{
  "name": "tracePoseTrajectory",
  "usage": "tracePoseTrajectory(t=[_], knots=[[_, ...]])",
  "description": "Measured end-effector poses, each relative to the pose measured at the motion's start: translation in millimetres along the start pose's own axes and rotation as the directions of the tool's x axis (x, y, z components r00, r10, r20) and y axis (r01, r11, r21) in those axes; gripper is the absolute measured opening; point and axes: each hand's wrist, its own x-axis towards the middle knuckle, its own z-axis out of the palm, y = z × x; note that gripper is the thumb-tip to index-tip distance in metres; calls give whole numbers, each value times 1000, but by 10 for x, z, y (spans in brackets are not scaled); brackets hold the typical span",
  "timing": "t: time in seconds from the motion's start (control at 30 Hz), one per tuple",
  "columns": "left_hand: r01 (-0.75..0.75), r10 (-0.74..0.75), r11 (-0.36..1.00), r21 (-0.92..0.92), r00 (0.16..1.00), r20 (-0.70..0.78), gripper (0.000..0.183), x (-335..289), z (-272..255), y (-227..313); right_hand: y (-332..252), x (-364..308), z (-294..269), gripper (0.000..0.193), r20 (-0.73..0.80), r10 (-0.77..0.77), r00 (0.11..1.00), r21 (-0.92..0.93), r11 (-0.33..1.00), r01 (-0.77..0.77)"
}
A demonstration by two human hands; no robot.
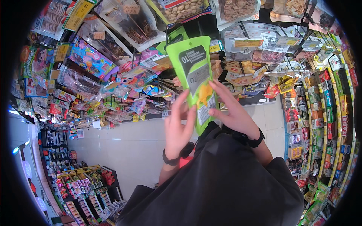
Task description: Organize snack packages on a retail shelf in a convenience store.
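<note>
Up at mid-view, a green pouch (pixel 194 83) is held between two hands, in front of the hanging packets (pixel 90 56). Its long axis is run away from the wearer, tilted slightly: the holed top end is aimed up and a little left, toward the packets, while the bottom end is brought down against the dark garment (pixel 241 180). The printed face is turned up to the camera.

The left side edge is met by the left grip (pixel 178 124), thumb and fingers closed on the pouch; the right side edge is pinched by the right grip (pixel 235 115), with a finger laid higher up and the thumb set lower on the face. A dark wristband is worn on each side. Most room is offered to the left, over the pale floor (pixel 117 147); a narrower gap is left to the right, before the curved shelves (pixel 320 113). Close beyond the top end, the hanging packets are crowded in.

On the face, dark grey panels are shown above, then a yellow figure, then a whitish block of fine print.
</note>
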Motion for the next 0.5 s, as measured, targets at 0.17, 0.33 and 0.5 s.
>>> tracePoseTrajectory(t=[0.17,0.33,0.5], knots=[[-108,106,994,8,986,129,59,7,77,72,40,-27,64,85,10,-113,994,139,984,111],[-72,81,996,-47,974,213,60,16,51,4,12,-103,-22,66,116,101,988,360,923,-137],[-266,281,917,297,960,-7,58,114,29,-62,-32,-105,-157,43,-5,168,986,357,921,-155]])
